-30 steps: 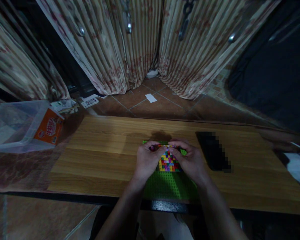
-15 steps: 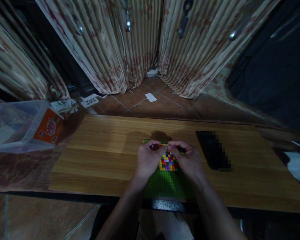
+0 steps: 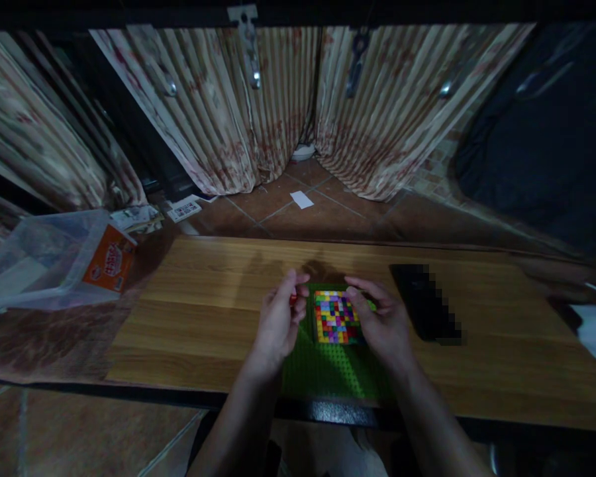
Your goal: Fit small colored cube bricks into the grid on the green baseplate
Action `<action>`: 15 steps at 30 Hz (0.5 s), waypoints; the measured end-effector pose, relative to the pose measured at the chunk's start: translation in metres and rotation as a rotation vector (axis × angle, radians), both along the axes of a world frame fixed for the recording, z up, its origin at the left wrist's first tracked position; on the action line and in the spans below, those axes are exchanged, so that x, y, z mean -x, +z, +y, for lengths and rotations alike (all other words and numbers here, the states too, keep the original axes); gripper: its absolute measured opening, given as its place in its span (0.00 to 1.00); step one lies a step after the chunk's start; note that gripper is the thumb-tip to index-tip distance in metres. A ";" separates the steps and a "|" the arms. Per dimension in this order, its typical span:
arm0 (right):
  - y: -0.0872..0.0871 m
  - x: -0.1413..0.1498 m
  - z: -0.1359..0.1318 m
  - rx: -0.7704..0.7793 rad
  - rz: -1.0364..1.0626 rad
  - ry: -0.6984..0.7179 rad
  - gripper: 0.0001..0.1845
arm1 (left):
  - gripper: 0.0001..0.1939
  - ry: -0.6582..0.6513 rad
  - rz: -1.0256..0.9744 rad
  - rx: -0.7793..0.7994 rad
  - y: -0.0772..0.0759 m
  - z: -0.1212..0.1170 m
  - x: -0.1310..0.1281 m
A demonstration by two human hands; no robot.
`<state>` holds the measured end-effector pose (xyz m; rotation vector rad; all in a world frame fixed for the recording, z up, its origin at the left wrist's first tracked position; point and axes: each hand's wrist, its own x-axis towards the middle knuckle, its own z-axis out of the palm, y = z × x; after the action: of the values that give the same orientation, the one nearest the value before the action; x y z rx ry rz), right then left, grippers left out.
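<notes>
"What is at the centre?"

"A rectangular patch of small multicoloured plastic bricks (image 3: 332, 319) sits on a green studded baseplate (image 3: 322, 374), toward its far side, atop a wood-grain table (image 3: 193, 298)."

"And the hands?"

"The left hand (image 3: 278, 321), just left of the bricks, is mostly closed, a small red piece (image 3: 293, 297) pinched in its fingers. The right hand (image 3: 385, 324) is half open at the patch's right side, thumb near the far edge; whether it grips a brick, one cannot tell."

"Farther out?"

"A black flat object (image 3: 417, 298), partly pixelated, lies to the right. Beyond the table's left end stands a clear plastic bin (image 3: 62, 265) bearing an orange label (image 3: 110, 260). Striped floral curtains (image 3: 218, 119) hang behind."
</notes>
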<state>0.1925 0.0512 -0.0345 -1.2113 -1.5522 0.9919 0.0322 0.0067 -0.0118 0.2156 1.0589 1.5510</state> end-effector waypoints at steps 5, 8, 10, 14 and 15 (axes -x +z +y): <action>0.020 0.007 -0.010 -0.231 -0.083 -0.002 0.10 | 0.23 -0.086 -0.338 -0.089 0.012 -0.003 0.002; 0.033 0.014 -0.018 -0.347 -0.198 0.081 0.10 | 0.28 -0.152 -0.389 -0.165 0.015 -0.005 -0.001; 0.039 0.018 -0.022 -0.385 -0.279 0.131 0.11 | 0.30 -0.198 -0.395 -0.197 0.015 -0.007 -0.002; 0.041 0.022 -0.023 -0.420 -0.398 0.149 0.11 | 0.33 -0.270 -0.400 -0.211 0.016 -0.009 -0.003; 0.040 0.022 -0.023 -0.427 -0.419 0.144 0.11 | 0.34 -0.275 -0.399 -0.215 0.016 -0.010 -0.004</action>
<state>0.1707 0.0286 0.0053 -1.0511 -2.0754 0.4638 0.0357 -0.0029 0.0042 0.1807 0.5265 1.3818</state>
